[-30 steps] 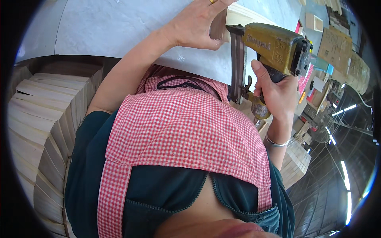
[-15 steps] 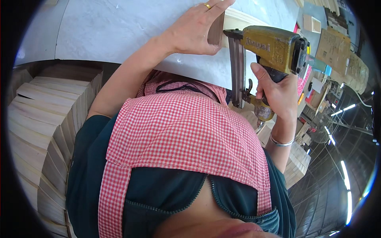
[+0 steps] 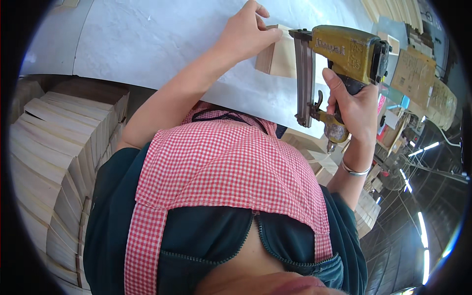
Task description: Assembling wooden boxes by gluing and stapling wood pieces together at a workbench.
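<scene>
My right hand (image 3: 355,109) is wrapped around the grip of a yellow pneumatic nail gun (image 3: 341,46), its thumb along the near side. The gun's long grey magazine (image 3: 304,81) points toward me, and its nose is over the right part of a pale wooden piece (image 3: 282,58) on the table, partly hiding it. Whether the nose touches the wood I cannot tell. My left hand (image 3: 250,32) is at the wood's far left corner, thumb stretched out against or just above the edge. Its fingers are bent and apart from the thumb, with nothing visible between them.
The white marbled worktable (image 3: 147,44) spans the top of the view. Stacked wooden boards (image 3: 54,142) stand low on my left. More wood strips (image 3: 393,12) lie at the far right, near a cardboard box (image 3: 413,73). Below the table's right side are more wooden pieces (image 3: 314,147).
My left hand has slid left and away from the wooden piece, its spread grip loosened. The nail gun in my right hand has shifted slightly right. More of the wood's near end shows.
</scene>
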The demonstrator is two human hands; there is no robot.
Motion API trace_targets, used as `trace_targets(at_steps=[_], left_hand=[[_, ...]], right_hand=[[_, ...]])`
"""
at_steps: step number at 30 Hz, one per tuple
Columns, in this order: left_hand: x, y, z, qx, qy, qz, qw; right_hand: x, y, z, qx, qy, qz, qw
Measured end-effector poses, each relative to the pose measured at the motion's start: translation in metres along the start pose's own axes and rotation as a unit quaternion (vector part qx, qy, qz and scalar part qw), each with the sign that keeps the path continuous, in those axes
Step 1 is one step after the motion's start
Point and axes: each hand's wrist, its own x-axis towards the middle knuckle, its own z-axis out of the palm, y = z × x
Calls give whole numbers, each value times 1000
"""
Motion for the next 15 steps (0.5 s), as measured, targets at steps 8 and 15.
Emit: trace_targets(at_steps=[8, 15], left_hand=[[5, -4, 10, 8, 34, -41, 999], [3, 1, 8, 22, 29, -55, 998]], right_hand=[[17, 1, -2, 2, -29, -29, 999], [32, -7, -16, -45, -63, -31, 997]])
